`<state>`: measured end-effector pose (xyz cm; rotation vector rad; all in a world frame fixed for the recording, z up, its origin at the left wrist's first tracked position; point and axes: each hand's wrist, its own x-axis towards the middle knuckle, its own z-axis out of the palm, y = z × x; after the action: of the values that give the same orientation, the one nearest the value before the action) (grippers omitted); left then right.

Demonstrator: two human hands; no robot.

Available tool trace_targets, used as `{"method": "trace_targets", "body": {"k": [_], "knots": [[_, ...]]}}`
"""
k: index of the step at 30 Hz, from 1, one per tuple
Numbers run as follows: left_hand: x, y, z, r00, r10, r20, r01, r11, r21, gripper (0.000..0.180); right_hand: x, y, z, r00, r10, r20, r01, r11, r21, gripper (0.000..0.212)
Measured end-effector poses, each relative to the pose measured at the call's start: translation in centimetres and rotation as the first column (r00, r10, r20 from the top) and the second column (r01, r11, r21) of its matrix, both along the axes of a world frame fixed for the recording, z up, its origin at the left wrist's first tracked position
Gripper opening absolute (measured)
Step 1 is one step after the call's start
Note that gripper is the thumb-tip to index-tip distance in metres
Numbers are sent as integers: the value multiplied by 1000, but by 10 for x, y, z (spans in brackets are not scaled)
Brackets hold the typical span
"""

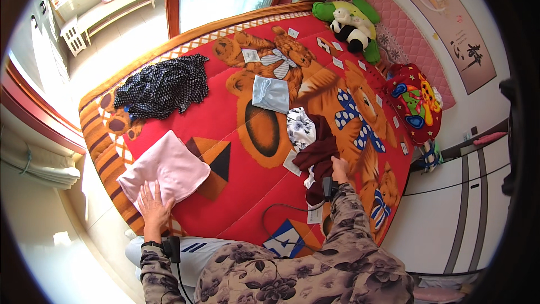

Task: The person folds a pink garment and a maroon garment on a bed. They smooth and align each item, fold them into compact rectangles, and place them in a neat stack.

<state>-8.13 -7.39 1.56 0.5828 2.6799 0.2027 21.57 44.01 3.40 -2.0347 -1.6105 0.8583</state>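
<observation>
Pink cloth (174,163) lies spread on the red bear-patterned blanket (244,194) at the near left of the head view, the left hand (154,205) laid flat on its near edge, fingers extended and gripping nothing. The right hand (340,170) is curled against the right edge of a crumpled maroon garment (322,145); whether it grips the fabric I cannot tell. Beyond lie a folded light-blue cloth (271,94) and, farther left, a heaped black dotted garment (166,85).
</observation>
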Motion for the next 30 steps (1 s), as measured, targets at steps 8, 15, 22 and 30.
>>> {"method": "trace_targets", "body": {"k": [8, 15, 22, 30], "knots": [[17, -24, 25, 998, 38, 44, -55, 843, 535, 59, -15, 21, 94, 977, 120, 179, -202, 796, 571, 40], [68, -64, 33, 537, -185, 823, -824, 95, 559, 38, -41, 4, 157, 975, 222, -15, -129, 617, 776, 24], [84, -80, 23, 488, -127, 863, -851, 151, 503, 40, -88, -65, 231, 725, 678, -122, -216, 392, 894, 20], [87, -63, 74, 668, -200, 717, -672, 252, 697, 40, -124, -147, 348, -205, 819, -536, -301, 468, 831, 17]]}}
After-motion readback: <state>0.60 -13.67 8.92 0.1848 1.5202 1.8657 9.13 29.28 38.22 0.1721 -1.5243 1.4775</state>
